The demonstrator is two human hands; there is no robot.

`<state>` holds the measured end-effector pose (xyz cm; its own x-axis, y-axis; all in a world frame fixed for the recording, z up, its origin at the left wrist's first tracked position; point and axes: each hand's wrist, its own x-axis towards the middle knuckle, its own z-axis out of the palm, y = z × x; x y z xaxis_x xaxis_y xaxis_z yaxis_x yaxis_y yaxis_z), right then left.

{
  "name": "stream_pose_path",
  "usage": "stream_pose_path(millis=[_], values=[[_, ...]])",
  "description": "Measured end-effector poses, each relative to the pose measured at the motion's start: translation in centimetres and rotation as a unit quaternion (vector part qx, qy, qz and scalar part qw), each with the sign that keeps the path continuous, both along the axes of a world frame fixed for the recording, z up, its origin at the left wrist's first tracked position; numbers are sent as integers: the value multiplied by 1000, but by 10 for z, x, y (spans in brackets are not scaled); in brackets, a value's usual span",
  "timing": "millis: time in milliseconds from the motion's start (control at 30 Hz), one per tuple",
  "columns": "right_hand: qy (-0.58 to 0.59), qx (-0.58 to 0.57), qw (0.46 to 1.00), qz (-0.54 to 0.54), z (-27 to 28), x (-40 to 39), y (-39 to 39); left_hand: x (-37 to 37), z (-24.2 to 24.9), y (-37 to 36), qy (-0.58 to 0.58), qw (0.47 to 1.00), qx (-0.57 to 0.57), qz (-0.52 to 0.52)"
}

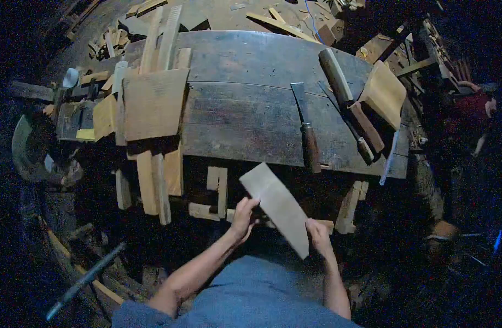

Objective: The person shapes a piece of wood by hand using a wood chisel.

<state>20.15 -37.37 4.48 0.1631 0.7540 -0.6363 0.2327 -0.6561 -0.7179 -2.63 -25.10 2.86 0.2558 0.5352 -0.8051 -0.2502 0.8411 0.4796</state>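
A pale flat wooden board (280,210) is held at a slant in front of my body, just off the near edge of the workbench. My left hand (242,220) grips its left edge, thumb near the edge and some fingers hidden beneath. On the lower right edge my right hand (318,236) is closed, its fingertips partly out of sight. Beyond the board, a chisel (309,134) with a dark wooden handle lies on the bench, blade pointing away. To its right are a wooden mallet-like tool (338,76) and a thin tool with a wooden handle (366,150).
The dark workbench (234,115) spans the middle. Stacked planks and a broad board (155,104) overhang its left side. A shaped wooden block (382,93) sits at the right end. Wood scraps (283,24) litter the floor beyond. Another person (472,109) is dimly visible at far right.
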Motion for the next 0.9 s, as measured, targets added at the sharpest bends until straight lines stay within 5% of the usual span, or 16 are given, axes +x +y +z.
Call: stream_pose_path(millis=[300,400,633,900], values=[[49,-60,997,12,-30,2,5,-5,-5,-13,50,998,-19,43],[48,-71,996,18,-33,9,4,-13,-22,-27,130,991,19,-19],[9,52,993,101,14,-9,42,10,1,5,-55,978,-15,199],[143,82,982,88,78,-24,72,26,65,49,-51,978,52,194]])
